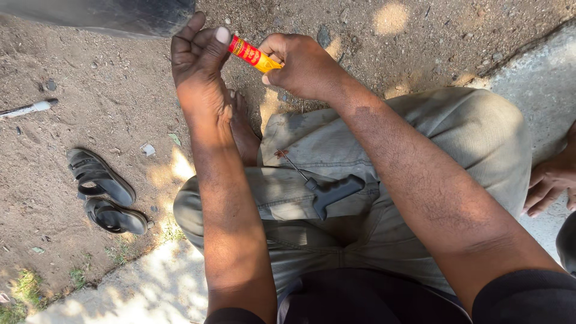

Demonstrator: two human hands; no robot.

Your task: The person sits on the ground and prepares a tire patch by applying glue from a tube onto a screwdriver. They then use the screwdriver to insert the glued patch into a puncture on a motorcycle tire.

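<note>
A seated person holds a small red-and-yellow tube (252,54) up between both hands above bare dirt ground (108,84). The right hand (300,63) is closed around the tube's yellow end, pinching it between thumb and fingers, while the left hand (198,57) meets the red end, thumb pressed against the tip and fingers curled loosely behind; whether that grip is fully clamped on the tube cannot be told. Across the person's lap, on grey-green trousers (456,138), lies a T-handled tool (327,191) with a black handle and a thin metal shaft pointing toward the knee. A bare foot (243,129) shows below the left wrist. A pair of dark sandals (105,192) sits side by side on the dirt to the left, well apart from the hands, and a white-tipped rod (30,109) lies near the left edge. A dark curved object (120,15) fills the top left corner. Another person's hand (549,180) rests on pale concrete (540,66) at the right edge.
</note>
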